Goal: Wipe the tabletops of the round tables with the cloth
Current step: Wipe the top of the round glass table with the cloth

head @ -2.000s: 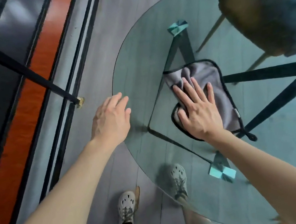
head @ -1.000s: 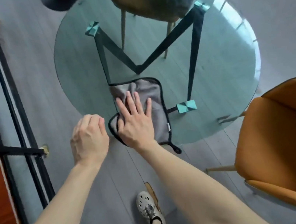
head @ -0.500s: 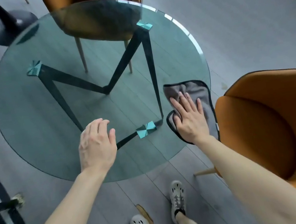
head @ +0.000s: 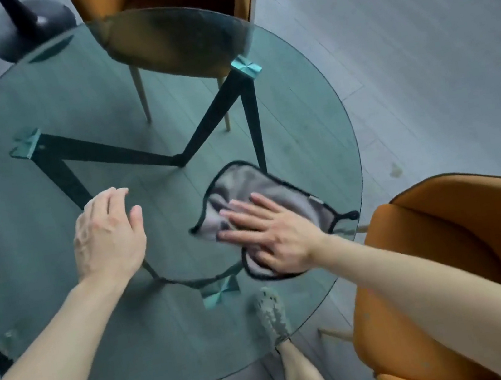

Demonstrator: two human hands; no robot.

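Observation:
A round green-tinted glass table (head: 54, 247) fills the middle of the head view, with black legs and teal pads showing through the top. A grey cloth (head: 242, 187) with a black hem lies on the right part of the tabletop. My right hand (head: 269, 236) presses flat on the cloth, fingers straight and spread, pointing left. My left hand (head: 107, 234) hovers over the table's middle left with relaxed fingers and holds nothing.
An orange chair (head: 452, 272) stands close at the table's right edge. A second orange chair (head: 168, 9) is tucked in at the far side. A black pedestal base (head: 29, 26) sits on the grey floor at the far left. My feet are at the near edge.
My right hand has slid the cloth from the right rim inward toward the table's middle, fingers turning left. I stand closer to the table, and my left hand now hangs over the glass.

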